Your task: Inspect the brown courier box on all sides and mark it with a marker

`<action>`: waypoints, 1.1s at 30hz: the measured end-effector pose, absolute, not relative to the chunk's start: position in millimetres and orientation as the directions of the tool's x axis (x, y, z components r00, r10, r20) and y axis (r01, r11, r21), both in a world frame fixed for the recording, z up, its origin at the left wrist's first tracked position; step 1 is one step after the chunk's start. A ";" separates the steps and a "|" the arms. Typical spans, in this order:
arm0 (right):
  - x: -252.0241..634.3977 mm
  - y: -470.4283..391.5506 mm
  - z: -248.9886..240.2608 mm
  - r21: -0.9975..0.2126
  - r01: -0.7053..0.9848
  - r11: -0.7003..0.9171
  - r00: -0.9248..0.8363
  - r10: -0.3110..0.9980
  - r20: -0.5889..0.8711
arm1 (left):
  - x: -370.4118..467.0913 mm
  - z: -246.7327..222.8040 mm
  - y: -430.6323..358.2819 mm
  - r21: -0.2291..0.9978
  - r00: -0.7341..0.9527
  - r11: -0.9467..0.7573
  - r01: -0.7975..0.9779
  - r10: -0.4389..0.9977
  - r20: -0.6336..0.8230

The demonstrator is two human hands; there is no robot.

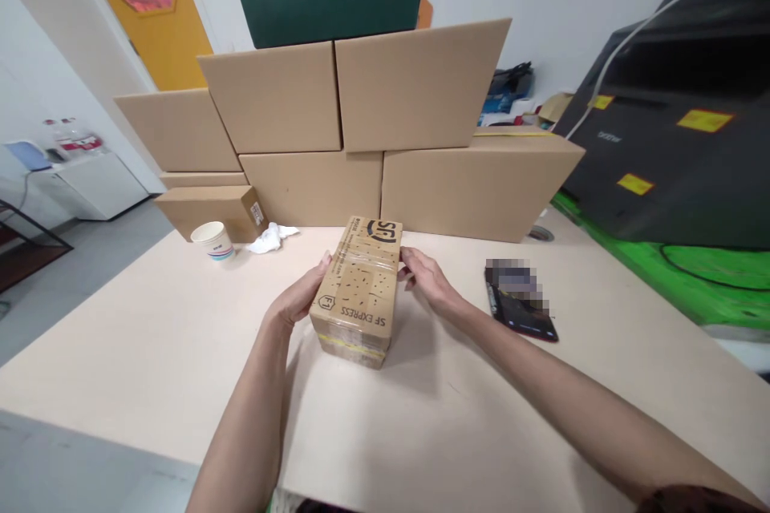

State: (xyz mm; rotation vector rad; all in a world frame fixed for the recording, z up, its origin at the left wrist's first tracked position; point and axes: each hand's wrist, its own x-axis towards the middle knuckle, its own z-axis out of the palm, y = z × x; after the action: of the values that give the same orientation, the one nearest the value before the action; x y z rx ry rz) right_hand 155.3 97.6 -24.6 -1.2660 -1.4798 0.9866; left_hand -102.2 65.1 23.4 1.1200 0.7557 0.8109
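A taped cardboard box (361,276) printed "SF EXPRESS" stands in the middle of the table, a yellow strip across its near end. Against its left side lies my left hand (301,292), the fingers partly hidden behind the box. My right hand (428,276) is at the right side near the far end, its fingertips curled against the cardboard. Between them the two hands grip the box. To the right of my right hand lies a phone (520,309), its screen partly blurred out.
Large cardboard boxes (313,188) are stacked along the table's (150,345) back edge, a dark green box (337,4) on top. A paper cup (212,242), crumpled tissue (272,238) and small carton (210,208) sit at back left. A black machine (679,128) stands right.
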 end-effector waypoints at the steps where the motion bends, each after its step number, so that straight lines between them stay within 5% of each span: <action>1: 154.3 88.2 -21.0 -0.970 0.198 0.142 -0.043 0.990 0.136 | -98.6 26.1 62.8 0.963 0.514 0.194 -0.189 0.855 -0.072; 10: 166.0 48.3 19.5 -0.901 -0.147 0.408 0.043 0.913 0.406 | -76.1 39.1 46.8 0.942 0.459 -0.228 -0.245 0.829 0.320; 24: 154.4 13.9 29.3 -0.755 -0.276 0.595 0.065 0.795 0.602 | -58.4 42.6 38.4 0.846 0.209 -0.176 -0.503 0.925 0.317; 33: 158.6 8.0 31.1 -0.729 -0.307 0.612 0.130 0.786 0.605 | -54.9 41.0 36.2 0.840 0.282 -0.282 -0.464 0.852 0.441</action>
State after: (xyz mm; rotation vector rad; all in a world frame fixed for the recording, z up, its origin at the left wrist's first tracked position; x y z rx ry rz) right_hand 158.6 8.0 31.1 -0.4916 -1.1920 0.8416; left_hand -54.9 36.2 41.0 1.3088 0.4076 1.3442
